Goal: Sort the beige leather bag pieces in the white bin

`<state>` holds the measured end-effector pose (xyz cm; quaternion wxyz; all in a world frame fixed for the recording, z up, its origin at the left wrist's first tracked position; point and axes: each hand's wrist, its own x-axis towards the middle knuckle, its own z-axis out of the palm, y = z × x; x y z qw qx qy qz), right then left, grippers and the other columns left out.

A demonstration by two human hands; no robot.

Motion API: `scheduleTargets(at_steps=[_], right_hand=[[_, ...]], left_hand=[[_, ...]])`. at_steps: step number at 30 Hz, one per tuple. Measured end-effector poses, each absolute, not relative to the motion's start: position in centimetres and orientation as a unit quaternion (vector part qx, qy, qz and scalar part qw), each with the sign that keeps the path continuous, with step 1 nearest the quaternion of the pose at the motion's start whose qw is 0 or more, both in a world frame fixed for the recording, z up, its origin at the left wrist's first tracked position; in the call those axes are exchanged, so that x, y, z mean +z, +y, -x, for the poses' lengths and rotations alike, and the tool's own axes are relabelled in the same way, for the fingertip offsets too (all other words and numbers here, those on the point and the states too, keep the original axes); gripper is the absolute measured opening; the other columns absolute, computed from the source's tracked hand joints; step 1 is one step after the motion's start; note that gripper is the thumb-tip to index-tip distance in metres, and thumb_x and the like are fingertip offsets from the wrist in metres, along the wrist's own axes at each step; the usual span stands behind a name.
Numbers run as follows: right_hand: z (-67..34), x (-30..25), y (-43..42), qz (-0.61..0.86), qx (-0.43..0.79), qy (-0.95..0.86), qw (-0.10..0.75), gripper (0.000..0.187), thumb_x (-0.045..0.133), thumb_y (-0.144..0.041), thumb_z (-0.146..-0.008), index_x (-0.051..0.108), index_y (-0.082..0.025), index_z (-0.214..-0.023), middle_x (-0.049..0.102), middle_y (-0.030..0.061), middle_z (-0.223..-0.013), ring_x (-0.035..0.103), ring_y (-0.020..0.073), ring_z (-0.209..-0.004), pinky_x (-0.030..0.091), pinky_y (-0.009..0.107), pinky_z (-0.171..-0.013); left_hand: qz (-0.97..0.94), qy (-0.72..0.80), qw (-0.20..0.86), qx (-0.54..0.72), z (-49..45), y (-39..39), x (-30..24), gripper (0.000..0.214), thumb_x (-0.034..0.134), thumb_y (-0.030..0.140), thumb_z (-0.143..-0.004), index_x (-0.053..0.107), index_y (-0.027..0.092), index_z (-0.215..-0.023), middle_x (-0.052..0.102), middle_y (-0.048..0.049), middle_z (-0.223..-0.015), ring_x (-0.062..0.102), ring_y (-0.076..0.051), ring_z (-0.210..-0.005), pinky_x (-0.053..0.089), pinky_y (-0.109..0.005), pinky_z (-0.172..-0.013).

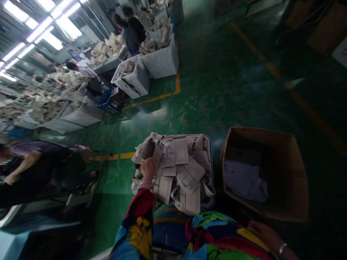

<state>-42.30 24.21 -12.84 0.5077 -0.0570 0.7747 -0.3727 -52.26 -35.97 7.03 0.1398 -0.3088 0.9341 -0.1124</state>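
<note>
A heap of beige bags or bag pieces (188,180), with flaps, straps and small metal fittings, fills a pale plastic bin (212,169) in front of me. My left hand (148,168) is at the left side of the heap, its fingers closed on the lower edge of a looped beige strap (157,150). In dim light, my right hand (257,229) is low on the right, beside the patterned cloth of my clothing and below the near side of the cardboard box; its fingers are too dark to read.
An open cardboard box (294,173) stands right of the bin, with pale sheets (244,178) inside. A person sits at the left (40,159). Farther off, white bins (162,61) and a blue crate (108,103) line the work tables, where several people stand. Yellow lines mark the green floor (206,90).
</note>
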Motion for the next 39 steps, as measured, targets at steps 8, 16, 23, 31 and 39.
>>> scheduleTargets(at_steps=[8,16,23,31,39], right_hand=[[42.3,-12.9,24.5,0.051,-0.376,0.765,0.520,0.041,0.043,-0.068,-0.074,0.063,-0.032,-0.067,0.077,0.0091,-0.082,0.073,0.0365,-0.090,0.054,0.046,-0.082],[41.6,-12.9,24.0,0.028,-0.378,0.777,0.502,0.046,0.045,-0.071,-0.074,0.064,-0.029,-0.067,0.076,0.0053,-0.078,0.072,0.0331,-0.085,0.053,0.043,-0.082],[39.9,-12.8,24.6,0.005,-0.389,0.767,0.510,0.045,0.044,-0.073,-0.070,0.061,-0.031,-0.064,0.078,0.0044,-0.080,0.073,0.0355,-0.088,0.054,0.044,-0.082],[39.7,-12.7,24.6,-0.005,-0.392,0.771,0.502,0.041,0.044,-0.069,-0.072,0.059,-0.032,-0.064,0.078,0.0035,-0.081,0.073,0.0348,-0.087,0.053,0.045,-0.081],[39.9,-11.9,25.0,0.009,-0.359,0.788,0.500,0.049,0.039,-0.066,-0.082,0.065,-0.025,-0.078,0.077,0.0078,-0.086,0.072,0.0281,-0.088,0.050,0.035,-0.077]], left_hand=[[0.234,0.961,0.071,-0.129,57.0,-32.0,8.4,0.037,0.040,0.016,-0.099,0.073,0.014,-0.113,0.074,-0.0185,-0.106,0.061,-0.033,-0.113,0.040,-0.045,-0.100],[0.065,0.973,0.210,-0.065,60.5,-20.4,-3.9,0.020,0.065,0.030,-0.098,0.072,0.014,-0.107,0.071,-0.0096,-0.119,0.062,-0.027,-0.121,0.048,-0.051,-0.107],[0.051,0.951,0.296,-0.066,62.1,-18.6,-6.8,0.040,0.065,0.034,-0.099,0.061,0.018,-0.135,0.066,-0.0113,-0.132,0.065,-0.028,-0.118,0.056,-0.052,-0.100],[0.114,0.907,0.393,-0.101,63.4,-18.1,-8.2,0.031,0.068,0.034,-0.097,0.067,0.015,-0.122,0.070,-0.0107,-0.122,0.070,-0.025,-0.107,0.062,-0.047,-0.091],[0.084,0.937,0.334,-0.056,63.2,-20.2,-5.8,0.030,0.066,0.038,-0.098,0.068,0.014,-0.117,0.071,-0.0097,-0.116,0.070,-0.023,-0.103,0.061,-0.045,-0.091]])
